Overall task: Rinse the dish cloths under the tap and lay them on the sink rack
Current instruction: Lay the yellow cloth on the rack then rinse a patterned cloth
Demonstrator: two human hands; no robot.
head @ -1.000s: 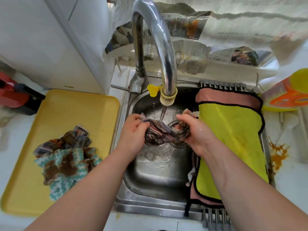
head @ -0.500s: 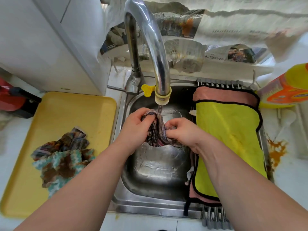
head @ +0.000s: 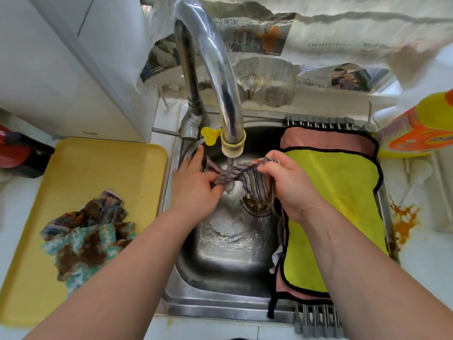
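Below us, at the middle of the view, sits the stainless steel sink basin (head: 228, 273). A flat yellow plastic tray (head: 98, 168) lies at its nine o'clock, and the roll-up metal sink rack (head: 316, 322) spans its three o'clock side. On the rack a black-edged lime-yellow microfibre cloth (head: 343, 204) lies over a pink cloth (head: 326, 141). From twelve o'clock the curved chrome tap (head: 213, 57) arches over the basin and drops a thin stream (head: 229, 165). At eight o'clock, on the tray, is a crumpled heap of brown, teal and striped cloths (head: 85, 231). The grey-and-pink striped dish cloth (head: 247, 174) is stretched between our hands right under the spout, with water striking its middle.

We judge this to be the rinse of that one cloth. To do it well, we would feed the fabric through the stream from end to end so the bunched part also gets wet. We would then squeeze it over the basin before carrying it to three o'clock.

Our left hand (head: 193, 185) is at nine o'clock of the stream, back upward. Its thumb pinches the cloth's left end against the fingers, and the forefinger reaches towards twelve. Our right hand (head: 291, 185), at three o'clock, curls its fingers round the bunched right end, which hangs towards the drain (head: 257, 207).
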